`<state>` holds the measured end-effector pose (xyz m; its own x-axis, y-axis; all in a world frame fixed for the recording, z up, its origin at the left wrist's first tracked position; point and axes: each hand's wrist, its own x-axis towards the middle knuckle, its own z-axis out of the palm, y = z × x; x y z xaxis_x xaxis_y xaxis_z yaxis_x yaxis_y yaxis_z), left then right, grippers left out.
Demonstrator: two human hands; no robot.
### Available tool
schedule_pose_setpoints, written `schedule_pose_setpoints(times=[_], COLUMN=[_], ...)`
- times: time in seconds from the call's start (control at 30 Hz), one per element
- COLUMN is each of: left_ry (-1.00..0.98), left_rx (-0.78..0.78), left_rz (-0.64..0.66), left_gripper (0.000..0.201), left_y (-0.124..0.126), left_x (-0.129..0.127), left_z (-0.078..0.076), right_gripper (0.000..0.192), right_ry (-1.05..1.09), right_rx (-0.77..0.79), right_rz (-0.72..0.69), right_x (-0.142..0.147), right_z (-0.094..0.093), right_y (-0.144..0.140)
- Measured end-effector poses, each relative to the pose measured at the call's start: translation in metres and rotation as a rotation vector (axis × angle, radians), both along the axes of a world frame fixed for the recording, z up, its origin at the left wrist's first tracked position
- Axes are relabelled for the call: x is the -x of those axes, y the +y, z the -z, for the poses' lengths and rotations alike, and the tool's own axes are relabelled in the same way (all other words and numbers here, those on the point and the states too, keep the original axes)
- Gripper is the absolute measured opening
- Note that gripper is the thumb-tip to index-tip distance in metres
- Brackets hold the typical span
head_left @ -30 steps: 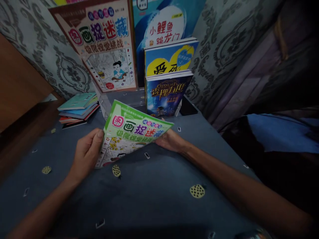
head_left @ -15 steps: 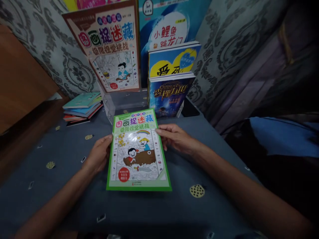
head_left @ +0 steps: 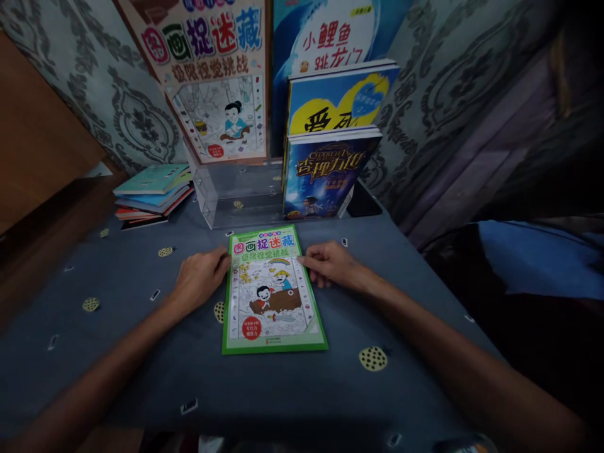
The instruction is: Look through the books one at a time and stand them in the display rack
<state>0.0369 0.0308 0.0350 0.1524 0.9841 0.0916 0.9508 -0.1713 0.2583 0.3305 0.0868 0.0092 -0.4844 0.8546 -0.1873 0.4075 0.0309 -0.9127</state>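
The left hand (head_left: 201, 275) grasps the left edge of the green-bordered book (head_left: 274, 299) at the fingertips. The right hand (head_left: 334, 264) grasps the opposite edge at nearly the same level, with the thumb tip at the cover margin and the other fingers curled beside the edge. The depth of the fingers beneath the book cannot be told.

The green-bordered book is located between the two grips, cover up and title end farthest from the person. Most of its length extends from the grips toward the person, above the dark blue cloth (head_left: 189, 358).

Directly beyond the grips, just past the title end, stands the clear rack (head_left: 207, 200). Its left section supports the brown-bordered book (head_left: 221, 68), upright and facing the person. Beyond the right-hand grip, the rack carries the dark blue book (head_left: 325, 179) in front, the yellow-and-blue book (head_left: 302, 104) behind it, and the teal book (head_left: 340, 28) at the rear.

Beyond and to the left of the left-hand grip, the stack of thin books (head_left: 153, 189) lies on the cloth, slightly fanned.
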Motion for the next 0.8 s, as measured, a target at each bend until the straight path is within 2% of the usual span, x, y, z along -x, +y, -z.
schedule_pose_setpoints(times=[0.13, 0.2, 0.27, 0.37, 0.5, 0.63, 0.8], left_ry=[0.055, 0.036, 0.020, -0.006, -0.031, -0.029, -0.001], left_rx=[-0.170, -0.188, -0.189, -0.198, -0.205, -0.213, -0.203], left_rz=[0.108, 0.142, 0.154, 0.173, 0.199, 0.210, 0.217], left_gripper=[0.024, 0.024, 0.025, 0.026, 0.029, 0.029, 0.029], left_y=[0.007, 0.010, 0.010, 0.008, 0.007, 0.009, 0.012], left_x=[-0.005, -0.006, -0.004, -0.001, 0.003, 0.002, 0.002], left_z=[0.011, 0.019, 0.026, 0.033, 0.036, 0.036, 0.034], right_gripper=[0.039, 0.030, 0.026, 0.042, 0.053, 0.054, 0.056], right_ry=[-0.327, -0.330, -0.237, -0.148, -0.146, -0.195, -0.319], right_rx=[-0.543, -0.657, -0.747, -0.787, -0.750, -0.742, -0.697], right_rz=[0.085, -0.005, -0.145, -0.318, -0.362, -0.331, -0.170], right_x=[0.016, 0.038, 0.065, 0.102, 0.119, 0.099, 0.048], right_z=[-0.011, -0.016, -0.018, -0.014, -0.003, 0.009, 0.024], right_y=[-0.006, -0.010, -0.012, -0.009, -0.001, 0.008, 0.022])
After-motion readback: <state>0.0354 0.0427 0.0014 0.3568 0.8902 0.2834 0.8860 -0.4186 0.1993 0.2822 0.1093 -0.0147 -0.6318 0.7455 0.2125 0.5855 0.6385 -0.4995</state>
